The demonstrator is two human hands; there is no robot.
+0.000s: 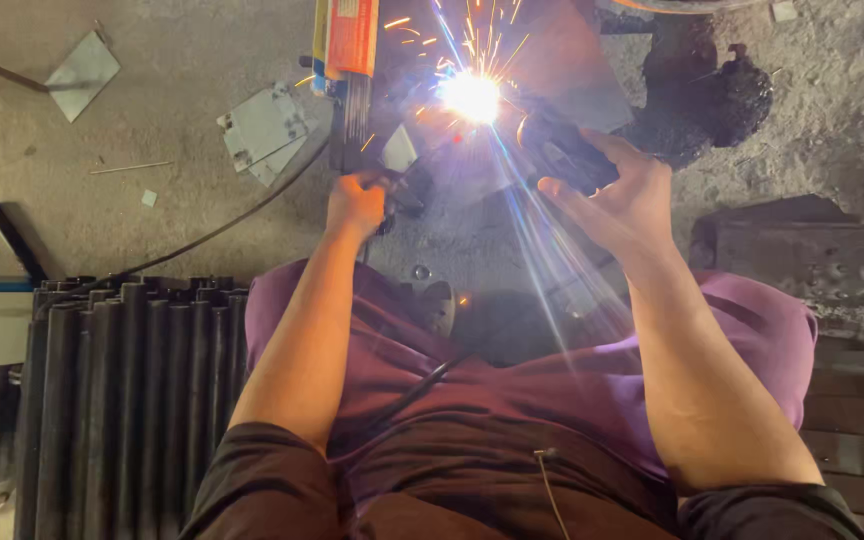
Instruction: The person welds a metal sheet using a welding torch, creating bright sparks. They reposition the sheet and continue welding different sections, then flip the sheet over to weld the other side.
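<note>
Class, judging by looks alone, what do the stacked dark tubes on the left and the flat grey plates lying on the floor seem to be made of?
Stacked tubes: probably steel, dark and dull, unpainted mill finish. Flat plates: likely sheet steel, pale grey, matte, with sharp cut edges.

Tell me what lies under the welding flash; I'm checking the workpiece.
Under the bright flash a grey metal plate shows, sparks flying above. The glare hides the joint itself. The right hand grips a dark tool; the left hand holds a dark handle.

Dark welding tool (562, 150), tilted toward bright sparking arc (470, 97), above floor.
</note>
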